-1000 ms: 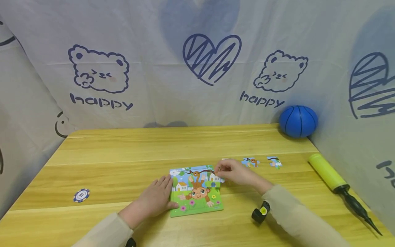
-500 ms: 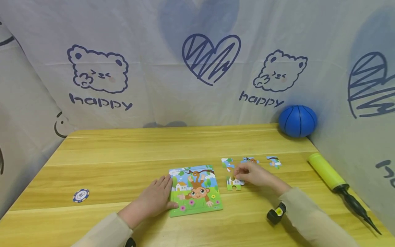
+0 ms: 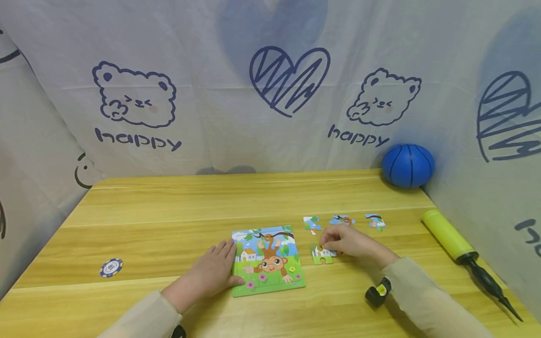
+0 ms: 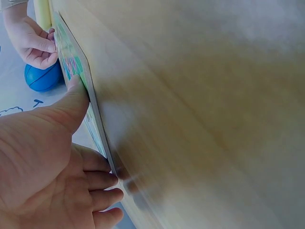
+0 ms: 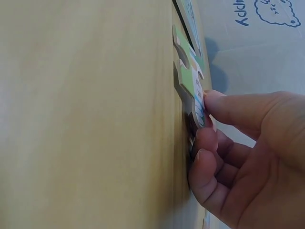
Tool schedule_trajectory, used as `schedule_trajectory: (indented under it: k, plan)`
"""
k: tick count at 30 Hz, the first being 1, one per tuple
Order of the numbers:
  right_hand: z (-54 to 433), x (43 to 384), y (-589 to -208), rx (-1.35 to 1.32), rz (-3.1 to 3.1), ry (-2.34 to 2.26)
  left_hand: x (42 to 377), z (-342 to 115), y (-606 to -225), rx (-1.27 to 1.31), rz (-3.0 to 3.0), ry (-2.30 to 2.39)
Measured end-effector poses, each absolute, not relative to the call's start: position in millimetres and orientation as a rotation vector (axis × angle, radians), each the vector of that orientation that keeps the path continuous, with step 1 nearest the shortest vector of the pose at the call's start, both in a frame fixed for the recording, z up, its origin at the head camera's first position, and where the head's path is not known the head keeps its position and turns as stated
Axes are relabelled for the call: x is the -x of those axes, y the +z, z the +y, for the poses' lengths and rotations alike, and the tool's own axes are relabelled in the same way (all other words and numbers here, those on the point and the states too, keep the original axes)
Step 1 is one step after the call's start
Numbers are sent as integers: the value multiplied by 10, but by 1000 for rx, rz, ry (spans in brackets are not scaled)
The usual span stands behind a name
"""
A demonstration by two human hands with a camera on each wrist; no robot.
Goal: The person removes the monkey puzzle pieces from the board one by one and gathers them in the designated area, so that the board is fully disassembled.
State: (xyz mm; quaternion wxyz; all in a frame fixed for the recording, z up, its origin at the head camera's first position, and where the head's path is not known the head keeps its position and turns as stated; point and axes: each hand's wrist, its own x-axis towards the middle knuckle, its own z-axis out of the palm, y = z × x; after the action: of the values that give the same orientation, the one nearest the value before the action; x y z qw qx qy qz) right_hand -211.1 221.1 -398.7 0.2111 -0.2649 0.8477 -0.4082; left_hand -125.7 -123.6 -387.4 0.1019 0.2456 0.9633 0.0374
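Observation:
A square puzzle board [image 3: 270, 281] with a picture of an upside-down monkey lies on the wooden table. My left hand [image 3: 209, 274] rests along its left side, fingers extended at the edge and thumb on the printed face. To the right of the board, my right hand [image 3: 348, 241] pinches a jigsaw piece [image 3: 322, 258] showing a white house and green grass. The right wrist view has that piece [image 5: 190, 78] tilted, its right end between thumb and fingers, with a shadow on the table beneath it.
Behind my right hand lie three more jigsaw pieces: one with leaves [image 3: 312, 222], one with a brown tail [image 3: 341, 218] and one with a branch [image 3: 375, 219]. A poker chip [image 3: 112, 267] lies left, a blue ball [image 3: 408, 165] back right, and a yellow-green hand pump [image 3: 452, 237] along the right edge.
My right hand has moved right, off the board's right edge, carrying the house piece with it, then slightly toward me. My left hand has stayed put.

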Motion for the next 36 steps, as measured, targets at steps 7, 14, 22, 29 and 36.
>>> schedule_trajectory:
  k: [7, 14, 22, 29, 36]
  plan:
    - [2199, 2110, -3974, 722, 2355, -1115, 1264, -1231, -3877, -728, 2848, 105]
    - [2197, 2116, -3925, 731, 2371, -1113, 1262, -1233, -3864, -724, 2843, 97]
    - [1998, 2110, -3802, 789, 2488, -1028, 1270, -1231, -3876, -718, 2838, 110]
    - [1648, 2099, -3817, 872, 2472, -983, 1267, -1233, -3872, -713, 2838, 106]
    - [1297, 2066, -3892, 1001, 2446, -901, 1265, -1244, -3860, -715, 2840, 111]
